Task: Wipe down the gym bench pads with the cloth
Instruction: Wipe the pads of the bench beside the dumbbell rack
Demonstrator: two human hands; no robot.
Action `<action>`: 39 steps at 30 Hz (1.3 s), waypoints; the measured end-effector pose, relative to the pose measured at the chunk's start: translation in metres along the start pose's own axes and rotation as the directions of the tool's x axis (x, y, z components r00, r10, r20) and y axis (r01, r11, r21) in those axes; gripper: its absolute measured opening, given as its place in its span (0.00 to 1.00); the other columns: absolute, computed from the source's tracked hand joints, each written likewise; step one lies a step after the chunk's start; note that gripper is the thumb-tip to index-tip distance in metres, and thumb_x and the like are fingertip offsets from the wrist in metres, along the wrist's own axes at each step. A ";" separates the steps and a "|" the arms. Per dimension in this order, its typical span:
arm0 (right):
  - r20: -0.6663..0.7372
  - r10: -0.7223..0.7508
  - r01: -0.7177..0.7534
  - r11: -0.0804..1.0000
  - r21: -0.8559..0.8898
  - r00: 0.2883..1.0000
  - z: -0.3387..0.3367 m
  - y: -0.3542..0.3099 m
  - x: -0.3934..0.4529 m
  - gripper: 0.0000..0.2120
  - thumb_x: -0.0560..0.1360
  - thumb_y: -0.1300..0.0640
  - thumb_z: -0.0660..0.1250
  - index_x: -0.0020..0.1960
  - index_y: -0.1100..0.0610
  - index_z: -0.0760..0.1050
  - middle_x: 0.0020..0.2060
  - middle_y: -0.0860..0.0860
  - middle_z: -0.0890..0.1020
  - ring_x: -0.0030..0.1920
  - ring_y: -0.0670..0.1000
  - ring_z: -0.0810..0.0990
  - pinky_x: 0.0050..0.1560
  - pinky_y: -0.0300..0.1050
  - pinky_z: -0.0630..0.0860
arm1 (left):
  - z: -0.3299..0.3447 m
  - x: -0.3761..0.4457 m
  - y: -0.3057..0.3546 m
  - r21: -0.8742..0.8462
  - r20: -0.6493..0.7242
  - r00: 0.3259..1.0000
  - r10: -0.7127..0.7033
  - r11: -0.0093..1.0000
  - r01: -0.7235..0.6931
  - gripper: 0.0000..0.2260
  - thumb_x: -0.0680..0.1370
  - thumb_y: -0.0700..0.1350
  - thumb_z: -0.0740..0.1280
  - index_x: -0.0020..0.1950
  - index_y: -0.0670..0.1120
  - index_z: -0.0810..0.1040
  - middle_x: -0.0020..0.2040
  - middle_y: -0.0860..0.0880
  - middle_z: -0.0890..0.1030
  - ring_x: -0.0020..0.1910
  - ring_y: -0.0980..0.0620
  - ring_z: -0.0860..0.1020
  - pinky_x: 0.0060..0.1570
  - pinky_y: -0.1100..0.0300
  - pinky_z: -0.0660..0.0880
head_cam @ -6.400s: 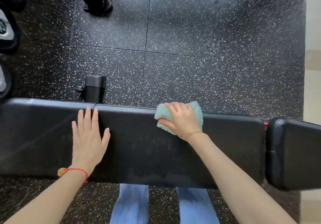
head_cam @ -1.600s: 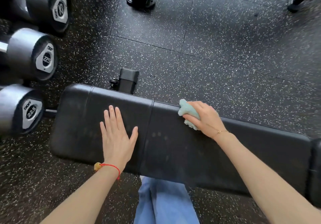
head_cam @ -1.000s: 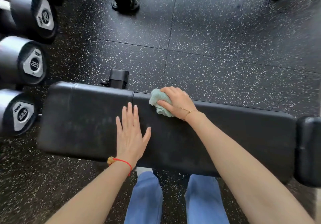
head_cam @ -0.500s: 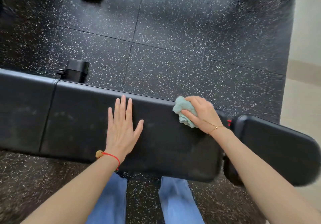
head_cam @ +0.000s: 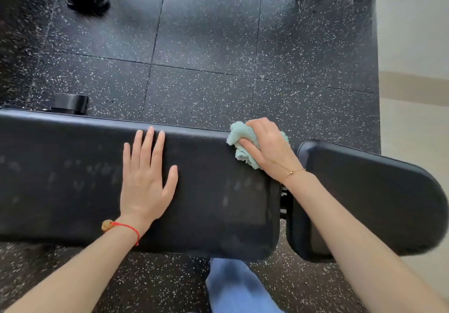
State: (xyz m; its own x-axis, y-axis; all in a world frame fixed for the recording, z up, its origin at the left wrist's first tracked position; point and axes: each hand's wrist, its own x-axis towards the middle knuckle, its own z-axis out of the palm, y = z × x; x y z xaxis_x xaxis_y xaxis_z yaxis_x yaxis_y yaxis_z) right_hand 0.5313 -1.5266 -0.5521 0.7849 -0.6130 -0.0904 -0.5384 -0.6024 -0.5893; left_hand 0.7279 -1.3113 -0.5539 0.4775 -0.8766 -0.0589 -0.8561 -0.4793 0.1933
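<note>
Now the right hand (head_cam: 266, 148) has slid its bunched cloth (head_cam: 241, 142) to the long pad's (head_cam: 73, 179) far right end; its grip pinches the cloth. Left hand (head_cam: 144, 181) lies flat, fingers spread. That pad runs left to right.

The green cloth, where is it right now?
In the head view the cloth is bunched in the right hand, at the far right corner of the long bench pad, beside the gap before the smaller pad.

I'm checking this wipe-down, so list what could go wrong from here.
The cloth is bunched in the right hand at the long pad's far corner, so it may slip off the edge. Smudges near the left hand could be missed. The seat pad may go unwiped.
</note>
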 end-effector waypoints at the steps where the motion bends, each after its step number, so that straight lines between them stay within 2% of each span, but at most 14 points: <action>1: -0.026 -0.020 0.020 1.000 0.007 0.999 0.001 0.001 0.000 0.18 0.79 0.47 0.60 0.61 0.59 0.72 0.54 0.54 0.74 0.54 0.54 0.71 0.59 0.46 0.68 | 0.002 0.000 -0.001 -0.007 -0.025 1.000 0.007 1.000 -0.007 0.30 0.80 0.53 0.54 0.79 0.43 0.55 0.80 0.43 0.54 0.79 0.44 0.49 0.76 0.40 0.49; 5: -0.097 -0.105 0.106 0.994 0.008 0.990 0.008 0.001 -0.003 0.16 0.79 0.48 0.62 0.60 0.59 0.72 0.54 0.53 0.74 0.54 0.52 0.70 0.58 0.41 0.65 | 0.007 -0.002 -0.004 0.001 -0.090 0.996 0.015 1.000 -0.015 0.29 0.80 0.54 0.53 0.79 0.44 0.56 0.79 0.44 0.56 0.79 0.45 0.50 0.76 0.42 0.49; 8: -0.158 -0.189 0.188 0.982 -0.022 0.969 0.013 -0.002 -0.008 0.18 0.79 0.46 0.61 0.60 0.59 0.72 0.55 0.54 0.74 0.55 0.53 0.70 0.60 0.43 0.66 | 0.012 -0.002 -0.005 0.014 -0.119 0.993 0.021 1.000 -0.019 0.29 0.80 0.55 0.51 0.79 0.44 0.57 0.79 0.45 0.57 0.79 0.45 0.51 0.77 0.43 0.48; 12: -0.170 -0.273 0.274 0.962 -0.018 0.947 0.020 -0.005 -0.015 0.19 0.79 0.47 0.62 0.62 0.60 0.72 0.58 0.55 0.73 0.59 0.54 0.71 0.64 0.44 0.66 | 0.020 -0.001 -0.007 0.002 -0.168 0.985 0.030 1.000 -0.030 0.30 0.79 0.58 0.50 0.78 0.44 0.59 0.79 0.44 0.58 0.79 0.44 0.53 0.77 0.46 0.47; 16: -0.212 -0.372 0.376 0.926 -0.024 0.904 0.025 -0.010 -0.031 0.17 0.79 0.48 0.62 0.60 0.59 0.73 0.58 0.54 0.74 0.61 0.54 0.70 0.67 0.51 0.67 | 0.023 0.000 -0.009 -0.041 -0.218 0.975 0.038 0.998 -0.048 0.33 0.77 0.61 0.48 0.78 0.44 0.60 0.78 0.45 0.60 0.78 0.45 0.54 0.77 0.47 0.47; 19: -0.196 -0.405 0.409 0.912 -0.024 0.893 0.033 -0.020 -0.060 0.18 0.79 0.47 0.61 0.60 0.59 0.73 0.59 0.53 0.75 0.63 0.53 0.71 0.68 0.49 0.66 | 0.023 0.000 -0.009 -0.086 -0.239 0.970 0.038 0.995 -0.060 0.34 0.76 0.61 0.48 0.77 0.44 0.63 0.78 0.44 0.61 0.78 0.45 0.55 0.77 0.47 0.47; 22: -0.140 -0.412 0.412 0.911 -0.036 0.900 0.045 -0.039 -0.102 0.18 0.79 0.47 0.62 0.61 0.59 0.73 0.61 0.52 0.74 0.66 0.51 0.70 0.69 0.47 0.66 | 0.020 -0.005 -0.008 -0.103 -0.273 0.961 0.051 0.991 -0.082 0.30 0.76 0.57 0.53 0.74 0.43 0.67 0.75 0.44 0.66 0.76 0.44 0.59 0.76 0.46 0.52; 26: -0.115 -0.408 0.405 0.913 -0.051 0.906 0.056 -0.048 -0.152 0.18 0.79 0.47 0.64 0.64 0.55 0.74 0.66 0.47 0.72 0.72 0.47 0.66 0.73 0.41 0.61 | 0.015 -0.023 -0.002 -0.152 -0.283 0.956 0.082 0.980 -0.129 0.27 0.77 0.56 0.53 0.71 0.44 0.72 0.72 0.44 0.71 0.74 0.44 0.64 0.74 0.45 0.58; 29: -0.140 -0.373 0.361 0.927 -0.102 0.917 0.054 -0.041 -0.146 0.23 0.77 0.41 0.64 0.68 0.51 0.73 0.71 0.47 0.70 0.75 0.48 0.62 0.75 0.43 0.56 | 0.021 -0.047 0.002 -0.142 -0.260 0.956 0.132 0.974 -0.174 0.29 0.76 0.57 0.51 0.74 0.47 0.69 0.74 0.46 0.68 0.75 0.47 0.62 0.75 0.46 0.55; 31: -0.175 -0.281 0.261 0.957 -0.129 0.944 0.052 -0.040 -0.121 0.27 0.75 0.38 0.63 0.69 0.50 0.72 0.73 0.48 0.69 0.76 0.51 0.60 0.77 0.48 0.55 | 0.028 -0.059 0.002 -0.121 -0.231 0.961 0.152 0.975 -0.184 0.30 0.76 0.58 0.50 0.76 0.49 0.65 0.77 0.47 0.64 0.77 0.48 0.58 0.77 0.47 0.51; 34: -0.206 -0.174 0.144 0.978 -0.154 0.963 0.060 -0.047 -0.100 0.27 0.77 0.41 0.64 0.71 0.52 0.70 0.74 0.51 0.67 0.77 0.55 0.56 0.77 0.51 0.50 | 0.030 -0.062 0.000 -0.117 -0.239 0.961 0.137 0.979 -0.168 0.30 0.76 0.59 0.50 0.77 0.50 0.62 0.78 0.48 0.62 0.78 0.50 0.55 0.77 0.49 0.48; 36: -0.201 -0.193 0.167 0.976 -0.140 0.960 0.069 -0.054 -0.115 0.25 0.78 0.43 0.62 0.72 0.51 0.70 0.74 0.50 0.67 0.78 0.55 0.55 0.78 0.49 0.49 | 0.030 -0.063 0.001 -0.126 -0.251 0.959 0.131 0.978 -0.167 0.30 0.77 0.59 0.51 0.77 0.51 0.63 0.78 0.49 0.62 0.78 0.50 0.56 0.77 0.49 0.49; 39: -0.194 -0.285 0.264 0.956 -0.124 0.939 0.077 -0.058 -0.167 0.23 0.79 0.43 0.61 0.72 0.49 0.69 0.74 0.46 0.66 0.77 0.48 0.53 0.76 0.39 0.44 | 0.032 -0.063 0.001 -0.126 -0.255 0.957 0.139 0.976 -0.175 0.25 0.81 0.56 0.54 0.78 0.50 0.62 0.78 0.49 0.60 0.78 0.50 0.55 0.77 0.49 0.47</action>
State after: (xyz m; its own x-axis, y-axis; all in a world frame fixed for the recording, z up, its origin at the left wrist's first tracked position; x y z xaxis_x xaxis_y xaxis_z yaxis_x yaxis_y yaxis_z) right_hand 0.4552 -1.3500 -0.5643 0.8307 -0.5031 0.2383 -0.3456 -0.8016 -0.4878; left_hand 0.6904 -1.2579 -0.5815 0.3883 -0.8948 0.2203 -0.8948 -0.3089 0.3222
